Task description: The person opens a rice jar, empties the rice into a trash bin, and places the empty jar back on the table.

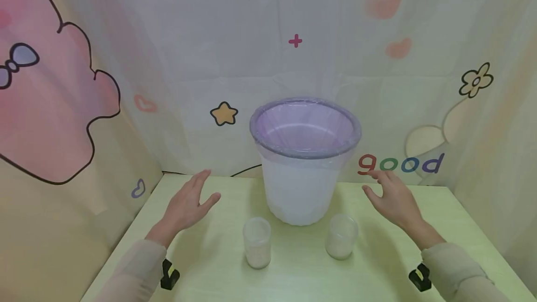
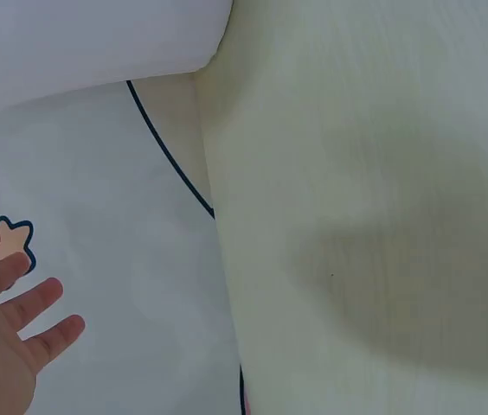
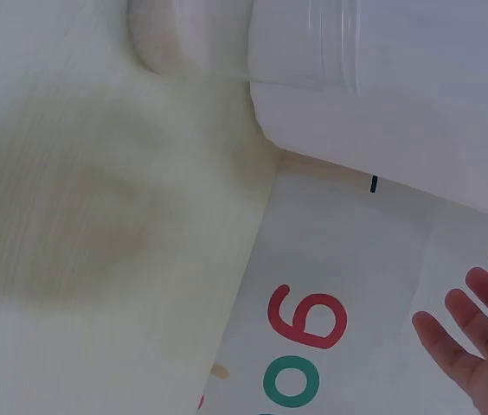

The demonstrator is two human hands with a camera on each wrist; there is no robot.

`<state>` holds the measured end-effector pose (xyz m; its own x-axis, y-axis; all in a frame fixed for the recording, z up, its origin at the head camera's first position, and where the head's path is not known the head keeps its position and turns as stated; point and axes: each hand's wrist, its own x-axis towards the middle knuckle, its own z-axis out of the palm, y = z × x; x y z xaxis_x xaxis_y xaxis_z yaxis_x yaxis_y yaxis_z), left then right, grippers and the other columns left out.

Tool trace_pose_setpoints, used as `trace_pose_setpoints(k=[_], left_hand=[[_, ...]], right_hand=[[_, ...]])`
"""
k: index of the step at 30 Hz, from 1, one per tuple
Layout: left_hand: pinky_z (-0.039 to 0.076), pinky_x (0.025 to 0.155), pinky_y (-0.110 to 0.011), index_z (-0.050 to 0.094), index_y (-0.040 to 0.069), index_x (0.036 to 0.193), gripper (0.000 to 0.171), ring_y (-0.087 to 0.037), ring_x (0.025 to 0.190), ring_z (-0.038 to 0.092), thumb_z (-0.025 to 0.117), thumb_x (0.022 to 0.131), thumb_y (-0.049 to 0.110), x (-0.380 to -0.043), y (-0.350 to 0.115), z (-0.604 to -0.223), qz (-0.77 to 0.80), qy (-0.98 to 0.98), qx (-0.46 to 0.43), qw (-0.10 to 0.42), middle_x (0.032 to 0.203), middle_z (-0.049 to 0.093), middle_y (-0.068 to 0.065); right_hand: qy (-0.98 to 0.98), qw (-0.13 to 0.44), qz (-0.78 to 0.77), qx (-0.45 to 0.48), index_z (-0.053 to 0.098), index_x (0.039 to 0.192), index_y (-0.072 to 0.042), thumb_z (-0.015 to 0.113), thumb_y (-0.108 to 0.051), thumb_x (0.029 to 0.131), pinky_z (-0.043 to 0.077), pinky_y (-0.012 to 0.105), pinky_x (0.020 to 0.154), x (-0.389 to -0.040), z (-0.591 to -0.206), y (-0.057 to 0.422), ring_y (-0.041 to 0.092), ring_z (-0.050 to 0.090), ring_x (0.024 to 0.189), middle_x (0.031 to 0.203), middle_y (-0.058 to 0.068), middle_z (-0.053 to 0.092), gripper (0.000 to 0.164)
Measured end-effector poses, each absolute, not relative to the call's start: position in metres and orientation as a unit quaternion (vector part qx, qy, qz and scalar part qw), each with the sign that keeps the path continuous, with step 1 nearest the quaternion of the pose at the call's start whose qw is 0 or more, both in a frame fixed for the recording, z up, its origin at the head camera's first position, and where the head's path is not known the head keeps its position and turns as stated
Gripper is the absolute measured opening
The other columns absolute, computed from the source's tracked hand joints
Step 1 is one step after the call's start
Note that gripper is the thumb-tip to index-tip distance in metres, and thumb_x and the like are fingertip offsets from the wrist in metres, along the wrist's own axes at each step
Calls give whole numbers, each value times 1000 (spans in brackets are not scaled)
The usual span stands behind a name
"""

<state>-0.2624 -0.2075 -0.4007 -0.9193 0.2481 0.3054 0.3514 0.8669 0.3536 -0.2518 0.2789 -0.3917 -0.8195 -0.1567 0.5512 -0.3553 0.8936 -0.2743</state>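
Observation:
A white bin (image 1: 299, 190) with a purple inside and a clear plastic liner folded over its rim stands upright at the back middle of the table. In front of it are two small clear cups, a left cup (image 1: 257, 243) and a right cup (image 1: 341, 236), each with something pale in the lower part. My left hand (image 1: 187, 204) hovers to the left of the bin, fingers spread and holding nothing. On the other side, my right hand (image 1: 392, 199) is raised beyond the right cup, its thumb apart from the fingers, with nothing in it.
The pale wooden table (image 1: 302, 278) meets a printed cloth backdrop (image 1: 209, 50) close behind the bin. Cloth also hangs along both sides. A small black device (image 1: 169, 275) sits at the left wrist and another black device (image 1: 420, 277) at the right wrist.

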Motion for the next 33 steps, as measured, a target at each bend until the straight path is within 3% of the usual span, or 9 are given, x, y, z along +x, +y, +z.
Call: trace_pose_setpoints(k=[10,19,25,33], left_hand=[[40,93,-55,28,12,143,72,-32,129,36,45,89,57,-249,-207,-419,-248,-947,-144,141,144,34,-10],[39,95,-53,32,11,141,69,-29,127,40,49,89,53,-243,-202,-439,-289,-934,-148,149,142,37,-8],[44,89,-51,35,12,139,64,-28,119,49,52,89,49,-237,-196,-454,-310,-929,-148,140,139,42,-6],[46,89,-46,38,16,137,55,-27,118,51,55,91,40,-225,-188,-480,-380,-903,-158,119,137,45,-3]], right_hand=[[-915,309,199,165,59,105,-2,69,-15,79,49,45,65,-244,-398,265,28,58,86,97,12,60,31],[-915,297,213,170,61,104,-4,70,-14,79,49,39,62,-238,-398,256,26,59,84,97,10,60,29],[-916,288,214,181,61,103,-6,71,-13,78,51,38,64,-234,-398,249,23,60,85,97,6,61,28],[-907,305,221,190,62,99,-10,71,-12,77,53,34,64,-229,-404,238,17,61,82,93,1,61,24]])
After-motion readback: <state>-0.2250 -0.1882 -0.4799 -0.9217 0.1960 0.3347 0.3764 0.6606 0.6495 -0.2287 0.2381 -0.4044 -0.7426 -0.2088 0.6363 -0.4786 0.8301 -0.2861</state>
